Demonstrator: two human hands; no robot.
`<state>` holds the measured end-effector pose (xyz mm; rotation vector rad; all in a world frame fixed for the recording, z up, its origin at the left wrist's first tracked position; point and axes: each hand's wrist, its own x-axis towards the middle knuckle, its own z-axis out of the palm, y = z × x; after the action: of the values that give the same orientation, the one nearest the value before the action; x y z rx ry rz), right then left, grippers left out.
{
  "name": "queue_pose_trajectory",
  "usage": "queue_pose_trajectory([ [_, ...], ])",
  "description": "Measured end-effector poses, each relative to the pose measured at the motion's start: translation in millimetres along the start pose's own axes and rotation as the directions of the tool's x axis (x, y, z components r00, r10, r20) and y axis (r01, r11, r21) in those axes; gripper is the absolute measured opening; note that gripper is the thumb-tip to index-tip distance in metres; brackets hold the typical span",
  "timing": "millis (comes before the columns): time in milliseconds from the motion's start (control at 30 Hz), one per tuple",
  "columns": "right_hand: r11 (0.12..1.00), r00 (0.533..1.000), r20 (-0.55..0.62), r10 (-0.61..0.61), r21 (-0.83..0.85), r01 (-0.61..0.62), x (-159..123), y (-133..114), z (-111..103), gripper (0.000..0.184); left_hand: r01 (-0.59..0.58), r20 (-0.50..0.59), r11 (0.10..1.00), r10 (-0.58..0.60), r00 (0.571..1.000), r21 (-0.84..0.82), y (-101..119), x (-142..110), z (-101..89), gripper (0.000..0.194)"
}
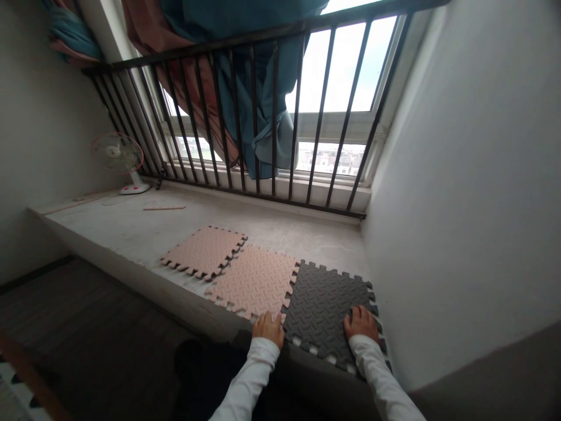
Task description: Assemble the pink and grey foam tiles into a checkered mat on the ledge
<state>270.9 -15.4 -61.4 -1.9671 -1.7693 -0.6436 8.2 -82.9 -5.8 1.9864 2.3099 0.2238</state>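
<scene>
Three interlocking foam mat tiles lie on a concrete window ledge (131, 231). A dark grey tile (326, 304) sits at the right, joined to a pink tile (254, 280) in the middle. A second pink tile (204, 251) lies loose and skewed further left. My left hand (268, 328) rests at the seam between the pink and the grey tile, fingers curled down onto it. My right hand (362, 323) presses flat on the near right corner of the grey tile, fingers spread. Both arms wear white sleeves.
A small white fan (120, 161) stands at the far left of the ledge, with a thin wooden strip (164, 207) near it. Black window bars (272, 117) and hanging teal and pink curtains (245, 76) back the ledge. White walls close both sides; dark floor lies below left.
</scene>
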Motion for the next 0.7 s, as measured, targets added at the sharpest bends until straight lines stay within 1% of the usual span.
queue_pose_trajectory([
  [100, 1.000, 1.000, 0.024, 0.016, 0.006, -0.017, 0, -1, -1, 0.027, 0.032, -0.036, 0.999, -0.033, 0.999, -0.014, 5, -2, -1.8, 0.034],
  [133, 1.000, 0.999, 0.032, 0.017, 0.008, -0.017, 1, -1, -1, 0.027, 0.017, -0.045, 1.000, -0.018, 0.999, -0.018, 6, -2, -1.7, 0.034],
  [200, 1.000, 0.999, 0.044, 0.017, 0.010, -0.018, 1, -1, -2, 0.027, -0.049, -0.063, 0.998, 0.047, 0.997, -0.032, 8, -3, 0.9, 0.036],
  [300, 1.000, 0.999, 0.049, 0.020, 0.003, -0.020, 1, -2, -4, 0.027, -0.134, -0.093, 0.989, 0.128, 0.987, -0.065, 9, -5, 9.5, 0.040],
  [400, 0.999, 0.998, 0.049, 0.034, 0.007, -0.034, 1, -2, -6, 0.026, -0.148, -0.104, 0.984, 0.137, 0.985, -0.099, 8, -6, 17.9, 0.038],
  [467, 0.999, 0.998, 0.055, 0.039, 0.016, -0.040, 1, -2, -7, 0.026, -0.158, -0.099, 0.979, 0.146, 0.984, -0.128, 9, -7, 19.3, 0.037],
  [533, 0.999, 0.997, 0.065, 0.036, 0.020, -0.037, 2, -1, -7, 0.027, -0.158, -0.100, 0.973, 0.143, 0.985, -0.169, 8, -9, 15.6, 0.041],
  [600, 1.000, 0.997, 0.079, 0.027, 0.013, -0.028, 2, 0, -5, 0.027, -0.140, -0.133, 0.967, 0.113, 0.985, -0.215, 4, -13, 6.7, 0.047],
  [667, 1.000, 0.996, 0.089, 0.019, 0.000, -0.019, 3, 2, -4, 0.027, -0.130, -0.219, 0.957, 0.072, 0.973, -0.258, -10, -18, -6.1, 0.048],
  [700, 1.000, 0.995, 0.093, 0.018, -0.004, -0.018, 3, 2, -3, 0.028, -0.135, -0.282, 0.951, 0.054, 0.958, -0.277, -23, -22, -12.8, 0.046],
])
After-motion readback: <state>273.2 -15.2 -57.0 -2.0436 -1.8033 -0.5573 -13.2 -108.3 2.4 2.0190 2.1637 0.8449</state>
